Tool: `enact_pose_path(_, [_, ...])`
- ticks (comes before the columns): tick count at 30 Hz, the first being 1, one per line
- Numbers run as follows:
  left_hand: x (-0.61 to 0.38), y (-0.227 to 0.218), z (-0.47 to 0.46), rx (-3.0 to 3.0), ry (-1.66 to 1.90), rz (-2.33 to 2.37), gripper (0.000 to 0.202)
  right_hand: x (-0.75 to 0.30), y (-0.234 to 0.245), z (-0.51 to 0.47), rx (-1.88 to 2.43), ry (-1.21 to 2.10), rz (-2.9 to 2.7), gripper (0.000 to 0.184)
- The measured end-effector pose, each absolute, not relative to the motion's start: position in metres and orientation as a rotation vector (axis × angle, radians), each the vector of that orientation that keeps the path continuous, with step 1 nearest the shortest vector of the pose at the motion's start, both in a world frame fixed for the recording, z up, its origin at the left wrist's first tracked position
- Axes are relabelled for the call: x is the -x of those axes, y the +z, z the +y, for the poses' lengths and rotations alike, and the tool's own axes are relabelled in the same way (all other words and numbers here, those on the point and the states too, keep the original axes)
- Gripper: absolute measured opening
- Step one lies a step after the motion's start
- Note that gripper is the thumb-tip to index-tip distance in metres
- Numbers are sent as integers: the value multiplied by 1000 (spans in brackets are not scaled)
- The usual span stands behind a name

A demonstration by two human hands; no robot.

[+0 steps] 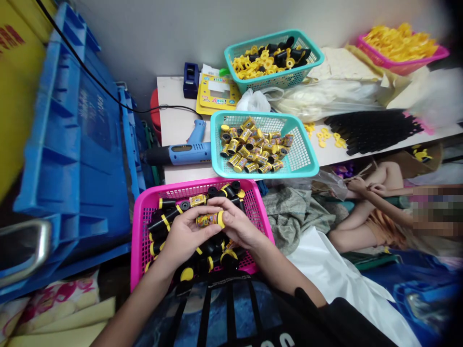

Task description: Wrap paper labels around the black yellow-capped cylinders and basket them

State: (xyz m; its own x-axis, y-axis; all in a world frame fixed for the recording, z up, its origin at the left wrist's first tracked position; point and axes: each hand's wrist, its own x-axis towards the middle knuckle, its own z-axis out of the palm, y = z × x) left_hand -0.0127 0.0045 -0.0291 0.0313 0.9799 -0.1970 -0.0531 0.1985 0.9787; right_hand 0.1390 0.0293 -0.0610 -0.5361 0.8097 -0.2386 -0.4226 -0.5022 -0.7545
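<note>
Between both hands is a small cylinder with a printed yellow label and a yellow cap. My left hand is closed around its labelled end. At the capped end, my right hand pinches with thumb and fingers. Directly below the hands sits a pink basket, holding many black cylinders with yellow ends, a few of them labelled. Just beyond it, a turquoise basket on the table contains many labelled yellow-and-black cylinders.
A blue heat gun lies left of the turquoise basket. Behind are a tape dispenser and another turquoise basket of yellow and black parts. Black tubes lie rightward. Blue crates stand left; another person sits right.
</note>
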Motion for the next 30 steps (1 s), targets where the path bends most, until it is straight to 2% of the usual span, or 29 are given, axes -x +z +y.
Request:
enact_pose_path(4, [14, -29, 5, -1054, 1053, 1307, 31, -133, -61, 25, 736, 2160, -819, 63])
enact_pose_path(13, [13, -30, 4, -1083, 1066, 1273, 24, -137, -75, 27, 754, 2020, -1025, 59])
enact_pose_path(17, [16, -35, 4, -1120, 1018, 1232, 32, -139, -79, 28, 749, 2026, -1027, 53])
enact_pose_path(20, [18, -35, 3, -1187, 1020, 1305, 40, -136, -77, 24, 779, 1979, -1059, 56])
enact_pose_path(23, [16, -28, 4, -1511, 1058, 1480, 41, -141, -59, 27, 914, 1670, -1331, 52])
enact_pose_path(26, [15, -18, 9, -1862, 1146, 1579, 52, -165, -25, 54, 1061, 1085, -1583, 39])
enact_pose_path(28, [17, -17, 13, -1915, 1165, 1584, 51, -187, -5, 81, 1220, 678, -1591, 43])
enact_pose_path(30, [22, -20, 16, -1915, 1110, 1549, 39, -206, 4, 101, 1387, 388, -1631, 50])
